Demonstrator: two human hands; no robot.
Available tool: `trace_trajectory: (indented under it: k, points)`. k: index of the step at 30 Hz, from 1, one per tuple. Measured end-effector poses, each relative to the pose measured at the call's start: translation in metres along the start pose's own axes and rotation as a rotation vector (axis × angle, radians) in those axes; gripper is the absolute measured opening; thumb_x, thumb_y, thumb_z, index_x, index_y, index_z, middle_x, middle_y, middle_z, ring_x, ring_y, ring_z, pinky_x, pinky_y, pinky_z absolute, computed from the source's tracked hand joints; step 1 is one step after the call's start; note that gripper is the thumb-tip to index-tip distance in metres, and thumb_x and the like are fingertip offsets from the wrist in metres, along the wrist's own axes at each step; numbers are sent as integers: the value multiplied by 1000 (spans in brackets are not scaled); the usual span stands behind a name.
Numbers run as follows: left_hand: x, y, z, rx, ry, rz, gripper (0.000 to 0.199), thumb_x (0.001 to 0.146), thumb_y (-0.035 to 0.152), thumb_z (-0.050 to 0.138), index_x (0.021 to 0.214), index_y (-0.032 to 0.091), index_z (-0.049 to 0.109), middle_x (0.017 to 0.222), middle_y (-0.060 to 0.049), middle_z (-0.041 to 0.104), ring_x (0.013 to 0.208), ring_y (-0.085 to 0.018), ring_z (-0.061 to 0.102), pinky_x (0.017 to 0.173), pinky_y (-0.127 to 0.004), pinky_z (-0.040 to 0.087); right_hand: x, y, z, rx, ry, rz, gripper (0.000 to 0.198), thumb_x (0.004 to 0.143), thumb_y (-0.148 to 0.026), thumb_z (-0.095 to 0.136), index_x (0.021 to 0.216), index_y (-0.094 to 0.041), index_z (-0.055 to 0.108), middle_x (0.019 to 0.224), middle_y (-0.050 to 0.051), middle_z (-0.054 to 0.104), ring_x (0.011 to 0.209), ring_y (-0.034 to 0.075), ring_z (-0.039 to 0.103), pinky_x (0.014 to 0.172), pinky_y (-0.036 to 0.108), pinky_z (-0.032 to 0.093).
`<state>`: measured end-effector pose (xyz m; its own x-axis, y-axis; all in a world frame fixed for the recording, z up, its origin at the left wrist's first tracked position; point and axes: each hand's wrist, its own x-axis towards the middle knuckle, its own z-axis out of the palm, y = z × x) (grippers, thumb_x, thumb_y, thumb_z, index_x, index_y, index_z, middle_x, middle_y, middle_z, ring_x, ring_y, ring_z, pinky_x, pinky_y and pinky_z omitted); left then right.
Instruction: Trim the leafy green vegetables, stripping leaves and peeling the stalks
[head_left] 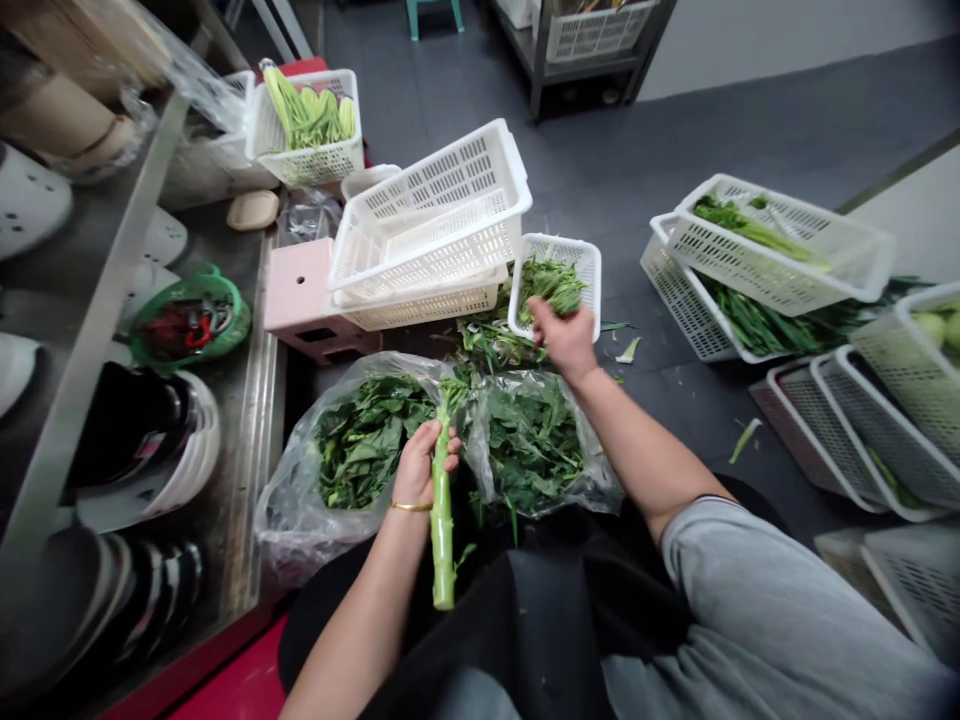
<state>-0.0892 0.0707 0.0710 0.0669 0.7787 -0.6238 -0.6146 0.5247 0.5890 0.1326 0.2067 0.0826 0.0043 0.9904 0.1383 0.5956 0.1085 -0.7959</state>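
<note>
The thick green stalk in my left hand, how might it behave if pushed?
The stalk is probably stiff, as it extends straight past your left hand. Its glossy skin may feel slippery, and its rounded sides might let it roll.

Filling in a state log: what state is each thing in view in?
Left hand: closed around the stalk
Green vegetable stalk: held, lower part bare
Right hand: at the small white basket, grip unclear
Small white basket: open-topped, partly filled with greens
Left plastic bag: open, leaf-filled
Right plastic bag: open, leaf-filled
Large white basket: stacked on another
</note>
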Motion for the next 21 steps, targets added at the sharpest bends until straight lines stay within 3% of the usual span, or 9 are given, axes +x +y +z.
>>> trace_trajectory:
  k: [3, 6, 9, 11, 14, 16, 17, 19, 21]
  points:
    - [-4, 3, -1, -11, -72, 30, 20, 70, 24, 67, 82, 16, 53, 70, -2, 55, 53, -9, 52, 33, -14, 34, 36, 39, -48, -220, -70, 338, 49, 79, -47, 62, 107, -6, 55, 89, 15, 66, 78, 22, 63, 69, 32, 49]
    - [-9, 4, 1, -3, -126, 100, 24, 69, 26, 65, 89, 16, 56, 69, -1, 54, 55, -11, 53, 36, -17, 38, 25, 41, -71, -369, -277, 402, 48, 73, -43, 70, 102, -6, 62, 85, 15, 68, 77, 21, 63, 69, 29, 48]
    - [-15, -1, 16, -39, -165, 207, 21, 67, 28, 64, 83, 19, 54, 66, 2, 51, 55, -10, 53, 41, -18, 40, -41, 3, -62, -89, -570, 254, 46, 80, -53, 58, 101, -14, 66, 75, 5, 68, 64, 14, 59, 59, 23, 44]
    - [-22, -12, 37, -69, -206, 255, 19, 67, 30, 64, 78, 19, 52, 65, 3, 49, 55, -9, 52, 45, -18, 41, -101, -28, -47, 55, -728, 118, 48, 72, -57, 63, 96, -15, 67, 74, 1, 66, 64, 12, 57, 57, 21, 41]
    - [-40, -41, 77, -11, -272, 275, 18, 69, 32, 63, 80, 20, 55, 69, 3, 55, 68, -12, 60, 59, -23, 50, -176, -51, -36, 199, -844, 135, 41, 65, -52, 71, 75, -13, 64, 60, -4, 56, 57, 9, 49, 51, 19, 36]
    - [-53, -62, 97, 155, -301, 300, 23, 70, 33, 65, 89, 21, 60, 82, 0, 62, 86, -16, 63, 74, -29, 52, -208, -40, -54, 376, -746, 275, 35, 66, -46, 72, 70, -13, 60, 55, -6, 52, 52, 7, 46, 48, 18, 34]
    - [-58, -70, 103, 273, -305, 322, 27, 69, 33, 66, 94, 21, 62, 90, -2, 65, 93, -18, 62, 79, -31, 52, -222, -27, -72, 474, -635, 367, 33, 68, -44, 71, 71, -14, 59, 55, -6, 52, 49, 6, 45, 45, 18, 33]
    - [-59, -81, 102, 496, -264, 378, 33, 67, 32, 70, 98, 23, 65, 94, -2, 67, 99, -20, 62, 84, -35, 51, -250, 11, -128, 631, -325, 564, 33, 72, -44, 67, 72, -14, 55, 53, -5, 54, 41, 6, 43, 39, 18, 30]
    - [-54, -83, 84, 676, -249, 225, 28, 64, 37, 71, 89, 25, 68, 82, -1, 70, 91, -24, 66, 85, -45, 51, -284, 52, -200, 674, 62, 725, 35, 76, -46, 64, 68, -15, 49, 49, -4, 53, 36, 5, 38, 34, 19, 24]
